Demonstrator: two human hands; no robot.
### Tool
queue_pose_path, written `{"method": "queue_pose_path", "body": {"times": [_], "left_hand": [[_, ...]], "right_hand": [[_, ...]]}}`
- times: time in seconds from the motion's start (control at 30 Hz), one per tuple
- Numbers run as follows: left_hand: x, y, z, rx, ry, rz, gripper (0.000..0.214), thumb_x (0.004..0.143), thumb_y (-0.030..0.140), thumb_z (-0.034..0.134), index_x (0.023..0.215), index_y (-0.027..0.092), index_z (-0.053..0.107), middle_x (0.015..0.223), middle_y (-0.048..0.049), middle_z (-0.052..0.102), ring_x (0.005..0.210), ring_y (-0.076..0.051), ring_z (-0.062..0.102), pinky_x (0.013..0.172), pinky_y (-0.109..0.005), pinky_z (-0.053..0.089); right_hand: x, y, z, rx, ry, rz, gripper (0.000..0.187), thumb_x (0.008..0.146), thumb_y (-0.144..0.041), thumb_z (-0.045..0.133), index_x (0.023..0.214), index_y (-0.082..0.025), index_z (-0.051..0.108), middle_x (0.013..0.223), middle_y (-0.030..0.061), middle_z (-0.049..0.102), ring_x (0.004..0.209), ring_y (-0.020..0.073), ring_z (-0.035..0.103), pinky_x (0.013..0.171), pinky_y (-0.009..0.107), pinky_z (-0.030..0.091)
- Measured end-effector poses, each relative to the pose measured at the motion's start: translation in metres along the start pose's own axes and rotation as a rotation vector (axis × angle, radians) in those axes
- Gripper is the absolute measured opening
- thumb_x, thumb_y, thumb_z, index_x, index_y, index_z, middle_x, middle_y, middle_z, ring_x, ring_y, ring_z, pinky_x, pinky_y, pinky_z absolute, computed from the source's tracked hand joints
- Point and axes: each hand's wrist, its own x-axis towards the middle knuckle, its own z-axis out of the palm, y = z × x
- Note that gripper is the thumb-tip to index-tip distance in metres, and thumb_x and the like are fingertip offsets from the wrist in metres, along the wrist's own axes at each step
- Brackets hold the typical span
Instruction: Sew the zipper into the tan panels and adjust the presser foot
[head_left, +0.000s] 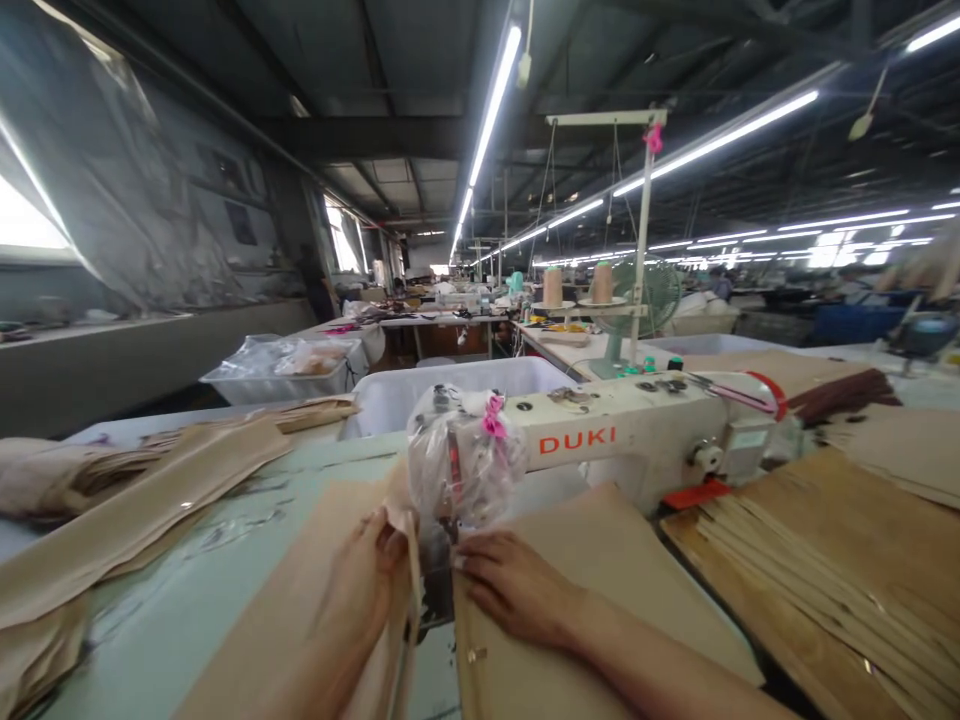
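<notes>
Beige fabric (289, 590) lies on the sewing table to the left of the needle, its right edge folded up. My left hand (367, 575) is closed on that raised edge, thumb and fingers pinching it. Right of the needle, another beige fabric panel (600, 540) lies flat, passing under the arm of a white sewing machine (570, 435). My right hand (517, 590) rests on this panel near its left edge, fingers stretched out beside the presser foot. Clear plastic (469, 465) wraps the machine head and partly hides the needle area.
Long beige strips (172, 500) lie on the left of the table. Stacked beige pieces (810, 590) sit on a wooden board (825, 500) at right. A white bin (465, 385) stands behind the machine. Thread cones (553, 288) and a green fan (649, 295) are farther back.
</notes>
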Motion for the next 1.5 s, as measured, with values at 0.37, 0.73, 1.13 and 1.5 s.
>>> {"method": "queue_pose_path", "body": {"times": [0.37,0.73,1.13,1.5], "left_hand": [[-0.012,-0.012,-0.030,0.450,-0.392,0.288,0.052,0.087,0.051,0.062,0.133,0.028,0.060,0.148,-0.0039,0.051,0.143,-0.032,0.036,0.122,-0.055,0.017],[-0.108,-0.017,0.003,0.795,-0.419,0.747,0.050,0.101,0.032,0.037,0.151,0.033,0.034,0.149,-0.0007,0.048,0.134,-0.019,0.050,0.110,-0.035,0.044],[-0.060,0.002,0.009,0.858,-0.328,0.507,0.035,0.101,0.038,0.039,0.101,0.024,0.071,0.113,-0.0050,0.069,0.109,-0.023,0.065,0.101,-0.043,0.052],[-0.115,-0.025,-0.007,1.022,-0.380,0.534,0.055,0.100,0.044,0.040,0.150,0.020,0.038,0.154,-0.0072,0.040,0.138,-0.025,0.043,0.109,-0.042,0.041]], "right_hand": [[-0.009,0.001,0.009,0.160,-0.055,0.072,0.043,0.100,-0.040,0.047,0.138,-0.019,0.053,0.147,0.0084,0.050,0.140,0.0213,0.039,0.121,0.043,0.023],[-0.034,-0.031,-0.019,0.191,-0.180,-0.008,0.060,0.092,-0.024,0.051,0.151,-0.022,0.037,0.159,0.0064,0.030,0.149,0.0181,0.020,0.125,0.037,0.009],[-0.036,-0.029,-0.014,0.135,-0.193,0.014,0.055,0.092,-0.023,0.051,0.147,-0.022,0.043,0.155,0.0083,0.038,0.147,0.0216,0.026,0.124,0.040,0.014],[-0.035,-0.031,-0.010,0.096,-0.181,0.027,0.061,0.091,-0.020,0.049,0.151,-0.018,0.036,0.159,0.0088,0.031,0.147,0.0202,0.025,0.125,0.041,0.011]]}}
